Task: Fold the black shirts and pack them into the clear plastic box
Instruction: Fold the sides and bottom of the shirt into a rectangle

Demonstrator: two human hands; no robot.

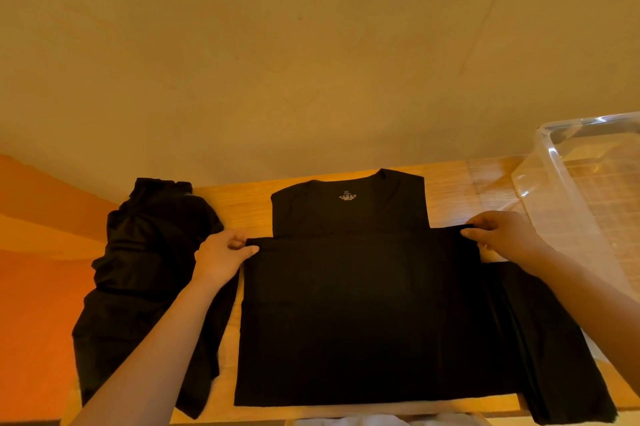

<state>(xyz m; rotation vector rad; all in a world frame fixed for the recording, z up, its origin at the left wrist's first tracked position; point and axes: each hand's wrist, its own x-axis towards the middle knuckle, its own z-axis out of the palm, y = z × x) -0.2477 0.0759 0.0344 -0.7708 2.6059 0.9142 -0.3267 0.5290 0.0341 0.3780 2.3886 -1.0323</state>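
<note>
A black shirt (360, 304) lies flat in the middle of the wooden table (242, 207), collar and size label at the far end. Its lower part is doubled over toward the collar. My left hand (221, 257) pinches the left corner of that folded edge, and my right hand (502, 235) pinches the right corner. A crumpled heap of black shirts (149, 273) sits to the left, partly under my left forearm. The clear plastic box (581, 190) stands at the right, with nothing visible inside.
A plain beige wall rises right behind the table. More black cloth (554, 349) lies at the front right, under my right forearm. White fabric (346, 422) shows at the bottom edge. An orange surface (38, 287) lies left of the table.
</note>
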